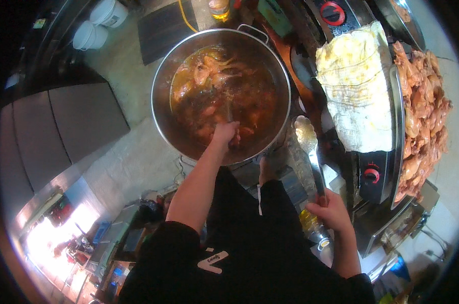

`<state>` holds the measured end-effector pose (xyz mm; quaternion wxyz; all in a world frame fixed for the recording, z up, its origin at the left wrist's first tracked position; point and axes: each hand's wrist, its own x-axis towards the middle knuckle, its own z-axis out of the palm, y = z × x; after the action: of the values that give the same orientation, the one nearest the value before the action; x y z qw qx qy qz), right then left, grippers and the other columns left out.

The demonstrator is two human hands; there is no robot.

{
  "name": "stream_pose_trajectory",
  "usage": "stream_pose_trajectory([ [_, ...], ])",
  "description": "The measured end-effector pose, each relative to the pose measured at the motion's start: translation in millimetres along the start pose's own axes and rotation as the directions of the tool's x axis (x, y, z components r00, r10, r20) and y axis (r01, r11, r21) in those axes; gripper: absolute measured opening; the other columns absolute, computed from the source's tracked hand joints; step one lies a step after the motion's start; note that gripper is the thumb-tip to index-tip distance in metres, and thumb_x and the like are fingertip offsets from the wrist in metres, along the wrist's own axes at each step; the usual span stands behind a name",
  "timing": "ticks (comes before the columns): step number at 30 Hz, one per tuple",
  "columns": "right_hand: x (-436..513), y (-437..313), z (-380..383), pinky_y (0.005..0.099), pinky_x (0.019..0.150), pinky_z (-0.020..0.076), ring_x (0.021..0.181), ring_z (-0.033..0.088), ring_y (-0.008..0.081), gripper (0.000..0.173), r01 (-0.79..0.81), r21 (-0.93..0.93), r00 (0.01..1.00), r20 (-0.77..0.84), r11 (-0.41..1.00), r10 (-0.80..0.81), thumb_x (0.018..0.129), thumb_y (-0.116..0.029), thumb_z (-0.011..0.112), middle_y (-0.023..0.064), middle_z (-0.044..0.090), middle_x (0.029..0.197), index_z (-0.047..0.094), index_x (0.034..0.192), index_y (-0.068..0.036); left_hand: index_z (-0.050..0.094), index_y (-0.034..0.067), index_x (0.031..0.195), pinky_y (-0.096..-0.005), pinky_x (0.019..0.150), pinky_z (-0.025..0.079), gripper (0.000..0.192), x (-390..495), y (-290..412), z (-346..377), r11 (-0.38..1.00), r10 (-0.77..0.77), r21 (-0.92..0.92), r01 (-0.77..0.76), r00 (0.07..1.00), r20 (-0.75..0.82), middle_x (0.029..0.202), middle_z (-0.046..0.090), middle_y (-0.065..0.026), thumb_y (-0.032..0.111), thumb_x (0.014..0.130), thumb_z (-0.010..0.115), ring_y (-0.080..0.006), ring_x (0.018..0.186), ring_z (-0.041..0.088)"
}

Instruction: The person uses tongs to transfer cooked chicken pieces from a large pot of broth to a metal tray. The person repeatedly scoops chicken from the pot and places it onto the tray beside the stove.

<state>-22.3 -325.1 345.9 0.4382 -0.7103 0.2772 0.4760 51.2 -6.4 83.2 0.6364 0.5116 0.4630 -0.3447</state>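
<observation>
A large stainless steel stockpot [157, 125] stands before me, with dark brown broth [260, 87] inside. Pale poultry pieces [210, 70] break the surface near its far side. My left hand [227, 133] reaches over the pot and grips the handle of a utensil [228, 108]; its far end is lost in the broth, so its kind cannot be told. To the right of the pot, my right hand [330, 209] holds metal tongs [309, 140] by the handle end, scalloped tip pointing away from me. Nothing shows between the tongs' jaws.
At right, a metal tray [396, 87] carries a heap of cooked-looking poultry pieces [423, 125]. A stained white cloth [357, 91] lies beside it, over an appliance with red-ringed knobs [371, 175]. White buckets [108, 13] and a grey cabinet [69, 121] stand left. An oil bottle [220, 9] is beyond the pot.
</observation>
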Motion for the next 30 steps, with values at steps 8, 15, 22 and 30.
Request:
stream_pose_trajectory([
  [8,-2,3,1,0.0247,0.051,0.0431,0.057,0.055,0.0103,0.038,-0.082,0.029,0.996,0.038,0.996,0.081,0.076,-0.031,0.086,-0.0007,0.057,0.071,0.058,0.091,-0.009,0.053,0.001,0.082,-0.0350,0.039,0.043,0.022,-51,-41,3,0.991,0.130,-0.037,-0.131,0.991,-0.026,0.062,0.057,-0.0089,0.018,0.092,0.062,-0.0205,0.046,0.056],
  [15,5,8,4,0.0255,0.050,0.0434,0.057,0.055,0.0115,0.040,-0.033,-0.014,0.997,0.070,0.999,0.034,0.076,-0.034,0.085,0.0005,0.056,0.070,0.057,0.090,-0.009,0.053,0.001,0.085,-0.0352,0.040,0.043,0.022,-65,-58,-11,0.975,0.194,0.115,-0.188,0.980,-0.040,0.063,0.057,-0.0090,0.020,0.092,0.063,-0.0210,0.047,0.057],
  [22,14,14,7,0.0256,0.053,0.0446,0.058,0.055,0.0120,0.041,-0.024,-0.037,0.995,0.091,0.999,0.027,0.076,-0.036,0.085,0.0002,0.056,0.070,0.055,0.088,-0.010,0.050,0.004,0.083,-0.0359,0.037,0.041,0.025,-78,-65,-26,0.980,0.168,0.101,-0.170,0.985,0.027,0.062,0.056,-0.0079,0.024,0.094,0.061,-0.0206,0.046,0.057],
  [30,18,6,8,0.0262,0.057,0.0473,0.063,0.058,0.0127,0.039,-0.054,-0.070,0.991,0.119,0.996,0.062,0.078,-0.035,0.083,0.0016,0.059,0.072,0.054,0.087,-0.011,0.051,0.001,0.084,-0.0381,0.039,0.044,0.028,-90,-67,-36,0.951,0.134,0.283,-0.126,0.991,-0.008,0.060,0.057,-0.0104,0.025,0.093,0.062,-0.0220,0.047,0.059],
])
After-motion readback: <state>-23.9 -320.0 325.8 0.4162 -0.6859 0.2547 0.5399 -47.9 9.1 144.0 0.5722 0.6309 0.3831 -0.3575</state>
